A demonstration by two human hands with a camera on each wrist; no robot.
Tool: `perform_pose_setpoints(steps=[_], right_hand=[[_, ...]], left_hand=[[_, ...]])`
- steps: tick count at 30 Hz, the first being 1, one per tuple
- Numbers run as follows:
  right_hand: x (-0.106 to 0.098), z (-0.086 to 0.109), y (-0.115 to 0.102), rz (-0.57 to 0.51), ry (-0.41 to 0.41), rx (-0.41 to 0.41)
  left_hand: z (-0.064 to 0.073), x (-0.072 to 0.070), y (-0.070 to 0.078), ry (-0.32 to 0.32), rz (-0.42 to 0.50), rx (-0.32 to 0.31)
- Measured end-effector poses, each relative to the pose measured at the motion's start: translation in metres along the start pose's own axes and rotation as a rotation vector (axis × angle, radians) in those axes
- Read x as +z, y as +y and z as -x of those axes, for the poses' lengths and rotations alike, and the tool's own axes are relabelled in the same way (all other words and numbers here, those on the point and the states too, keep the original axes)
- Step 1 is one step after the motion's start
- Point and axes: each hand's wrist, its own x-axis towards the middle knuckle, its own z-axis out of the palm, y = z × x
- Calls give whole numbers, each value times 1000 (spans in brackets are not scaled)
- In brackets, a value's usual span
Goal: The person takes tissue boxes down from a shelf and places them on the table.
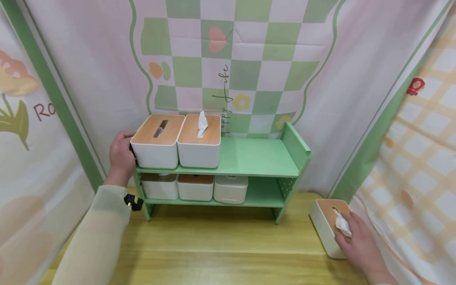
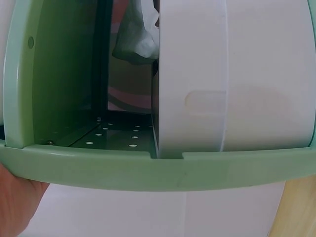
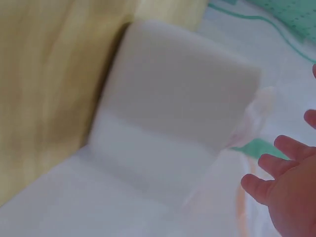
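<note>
In the head view my left hand (image 1: 122, 153) is against the left end of the green two-tier shelf (image 1: 261, 156), beside a white tissue box (image 1: 154, 155) with a wood-look lid. Its fingertips are hidden there. The left wrist view shows part of that hand (image 2: 19, 202) at the shelf's green side edge (image 2: 168, 170). At the far right, my right hand (image 1: 365, 245) hovers over another tissue box (image 1: 325, 231), close to the tissue (image 1: 342, 225) sticking out. In the right wrist view its fingers are spread, and the white box (image 3: 173, 89) looks blurred.
On the upper tier a second tissue box (image 1: 198, 155) adjoins the first, with a tissue sticking up. Two lidded boxes (image 1: 196, 190) and a smaller white box (image 1: 230, 190) stand on the lower tier. Printed curtains (image 1: 420, 158) hang around the wooden table (image 1: 213, 245).
</note>
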Motion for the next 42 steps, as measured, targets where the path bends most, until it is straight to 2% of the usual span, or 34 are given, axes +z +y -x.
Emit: perform_pose_setpoints(steps=[3, 10, 14, 21, 26, 30, 35, 42], right_hand=[[-2, -6, -11, 4, -9, -2], [-10, -24, -39, -13, -11, -63], [-18, -37, -64, -36, -40, -54], [-32, -62, -113, -111, -34, -11], [-38, -74, -140, -167, -34, -2], [-39, -78, -160, -205, -3, -22], [-36, -78, -178, -235, 80, -80], [-30, -94, -204, -281, 155, -231]], left_hand=[[0, 1, 0, 2, -2, 7], [-1, 3, -1, 2, -8, 8], [-2, 3, -2, 2, -8, 8], [-2, 2, -2, 5, 6, 1], [-1, 1, -1, 13, -2, 4], [-1, 2, 1, 22, -6, 0], [-1, 3, 1, 21, -8, -1], [-1, 2, -1, 26, 6, -17]])
